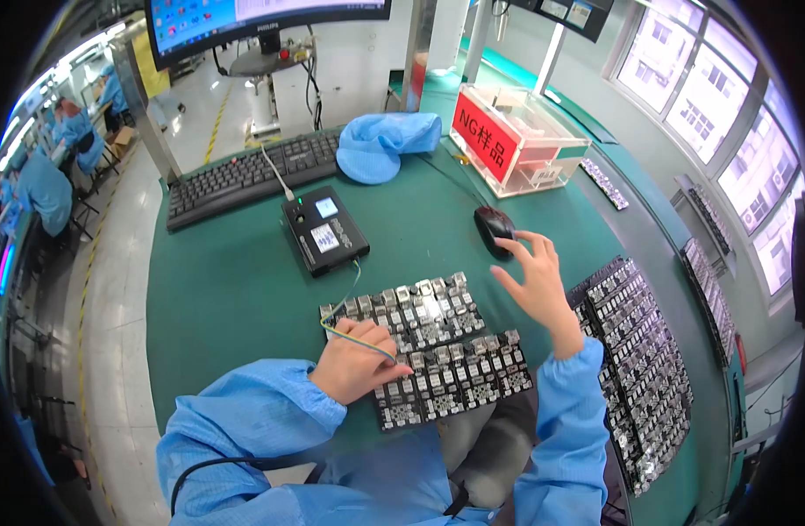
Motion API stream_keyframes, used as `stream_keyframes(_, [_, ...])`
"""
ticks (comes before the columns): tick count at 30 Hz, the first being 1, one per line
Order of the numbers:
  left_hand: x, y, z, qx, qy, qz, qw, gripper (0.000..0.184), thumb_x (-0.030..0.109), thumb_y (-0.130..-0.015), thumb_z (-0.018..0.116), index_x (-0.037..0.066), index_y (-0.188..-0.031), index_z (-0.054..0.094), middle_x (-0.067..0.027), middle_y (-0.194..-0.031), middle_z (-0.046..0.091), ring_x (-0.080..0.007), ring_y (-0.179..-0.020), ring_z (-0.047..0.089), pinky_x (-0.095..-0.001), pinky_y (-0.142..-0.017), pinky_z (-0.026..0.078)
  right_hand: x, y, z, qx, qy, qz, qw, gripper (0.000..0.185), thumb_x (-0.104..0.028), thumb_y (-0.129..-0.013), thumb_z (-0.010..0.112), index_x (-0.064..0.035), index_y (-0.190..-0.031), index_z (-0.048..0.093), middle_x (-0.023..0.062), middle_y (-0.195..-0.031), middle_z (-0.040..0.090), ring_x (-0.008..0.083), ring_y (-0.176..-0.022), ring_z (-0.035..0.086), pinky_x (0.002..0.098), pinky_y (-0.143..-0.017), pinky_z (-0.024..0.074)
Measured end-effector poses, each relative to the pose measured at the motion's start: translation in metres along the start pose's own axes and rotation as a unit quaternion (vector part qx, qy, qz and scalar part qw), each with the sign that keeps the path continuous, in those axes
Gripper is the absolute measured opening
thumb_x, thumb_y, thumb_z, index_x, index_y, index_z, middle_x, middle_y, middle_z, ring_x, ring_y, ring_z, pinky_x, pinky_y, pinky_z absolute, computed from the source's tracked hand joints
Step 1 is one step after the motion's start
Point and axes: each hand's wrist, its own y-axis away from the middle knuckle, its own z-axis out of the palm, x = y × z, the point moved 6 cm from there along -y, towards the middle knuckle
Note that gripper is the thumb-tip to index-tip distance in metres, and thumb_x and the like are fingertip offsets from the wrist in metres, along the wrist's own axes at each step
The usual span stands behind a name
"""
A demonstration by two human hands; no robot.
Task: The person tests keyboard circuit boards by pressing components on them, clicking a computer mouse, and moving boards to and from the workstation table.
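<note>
My left hand (357, 358) is closed over the near circuit board panel (455, 379), with fingers curled and thumb pointing right. A thin multicoloured cable (331, 329) runs across its fingers from a small black device (325, 230) with two lit screens; the end at my hand is hidden. Behind that panel lies another circuit board panel (424, 311), both full of small metal-shielded parts. My right hand (538, 285) is raised over the table, fingers apart and holding nothing. Its fingertips are close to the black mouse (493, 231); whether they touch it I cannot tell.
A keyboard (253, 180), a blue cloth cap (385, 145) and a clear box with a red label (516, 140) stand at the back, below a monitor (267, 26). Stacked board panels (639, 368) fill the right side. Blue-clad people (45, 195) sit far left.
</note>
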Motion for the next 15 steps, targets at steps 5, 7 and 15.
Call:
stream_keyframes(5, [-0.006,0.000,0.006,-0.044,-0.009,-0.014,0.999,0.033,0.045,-0.078,0.071,0.017,-0.071,0.055,-0.0016,-0.076,0.051,-0.0221,-0.079,0.053,-0.0379,-0.071,0.033,0.034,-0.049,0.044,0.034,0.098,0.008,0.995,0.040,-0.032,-0.079,0.071,-0.0143,-0.114,0.063,0.0131,-0.122,0.052,0.0339,-0.119,0.045,0.0473,-0.100,0.0358])
stream_keyframes(7, [-0.009,0.002,0.008,-0.045,0.029,-0.039,0.998,0.030,0.045,-0.079,0.071,0.019,-0.076,0.059,0.0005,-0.080,0.055,-0.0203,-0.085,0.055,-0.0367,-0.075,0.034,0.039,-0.052,0.054,0.028,0.124,0.009,0.992,0.040,-0.033,-0.078,0.072,-0.0142,-0.113,0.064,0.0132,-0.120,0.052,0.0334,-0.117,0.046,0.0494,-0.100,0.0344])
stream_keyframes(15, [-0.010,0.004,0.008,-0.034,0.045,-0.063,0.996,0.025,0.042,-0.081,0.071,0.021,-0.088,0.061,0.0040,-0.088,0.060,-0.0149,-0.091,0.058,-0.0336,-0.082,0.036,-0.027,-0.043,0.047,-0.034,-0.010,0.024,0.999,0.050,-0.019,-0.080,0.070,-0.0064,-0.124,0.053,0.0176,-0.111,0.051,0.0372,-0.106,0.051,0.0414,-0.092,0.0432])
